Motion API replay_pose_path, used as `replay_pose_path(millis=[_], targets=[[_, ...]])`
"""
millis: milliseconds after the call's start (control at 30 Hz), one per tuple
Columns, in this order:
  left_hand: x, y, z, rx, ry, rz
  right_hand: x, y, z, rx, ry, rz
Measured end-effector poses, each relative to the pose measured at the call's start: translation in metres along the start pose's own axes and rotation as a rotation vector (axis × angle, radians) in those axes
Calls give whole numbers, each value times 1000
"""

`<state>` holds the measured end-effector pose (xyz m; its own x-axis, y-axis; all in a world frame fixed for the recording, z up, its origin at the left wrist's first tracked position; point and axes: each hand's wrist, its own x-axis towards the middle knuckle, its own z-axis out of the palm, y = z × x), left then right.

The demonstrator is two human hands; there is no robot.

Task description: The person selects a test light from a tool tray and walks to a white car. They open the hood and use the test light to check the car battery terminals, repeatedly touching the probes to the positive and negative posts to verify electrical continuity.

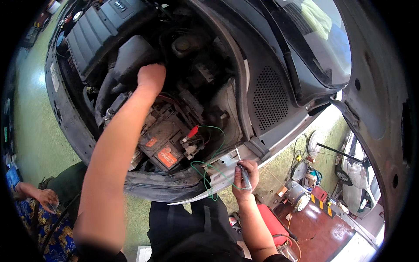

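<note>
My right hand (245,178) is closed around a test light (245,179) with a clear handle, its thin metal probe pointing up over the fender edge. A thin green wire (203,163) runs from it in loops to a red clip (192,132), fastened at the terminal end of the car battery (162,146). My left hand (151,78) reaches deep into the engine bay, beside a dark plastic air duct (134,54). Its back faces up and its fingers are hidden, so what they touch does not show.
A dark engine cover (102,30) fills the upper left of the bay. The raised hood (379,87) hangs at the right. Another person's hand (47,198) shows at lower left. Beyond the fender lie a red tank (269,222), a cable reel (301,198) and tools on the floor.
</note>
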<state>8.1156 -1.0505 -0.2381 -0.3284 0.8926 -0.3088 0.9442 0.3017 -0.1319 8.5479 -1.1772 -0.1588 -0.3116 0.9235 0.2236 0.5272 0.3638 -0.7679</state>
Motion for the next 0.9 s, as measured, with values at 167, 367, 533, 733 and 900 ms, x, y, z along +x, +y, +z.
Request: replay_pose_path(millis=[167, 367, 533, 733, 900], targets=[[-30, 7, -41, -267, 254, -21, 1, 6, 5, -18, 30, -40], [-93, -6, -162, -486, 376, -166, 1, 7, 7, -64, 12, -122], [-143, -28, -232, -836, 565, -93, 0, 8, 12, -46, -26, -135], [-122, 66, -249, -1387, 353, 140, -9, 17, 12, 19, 10, -125], [-83, 176, -197, -1572, 219, 91, -12, 17, 18, 72, -2, -118]])
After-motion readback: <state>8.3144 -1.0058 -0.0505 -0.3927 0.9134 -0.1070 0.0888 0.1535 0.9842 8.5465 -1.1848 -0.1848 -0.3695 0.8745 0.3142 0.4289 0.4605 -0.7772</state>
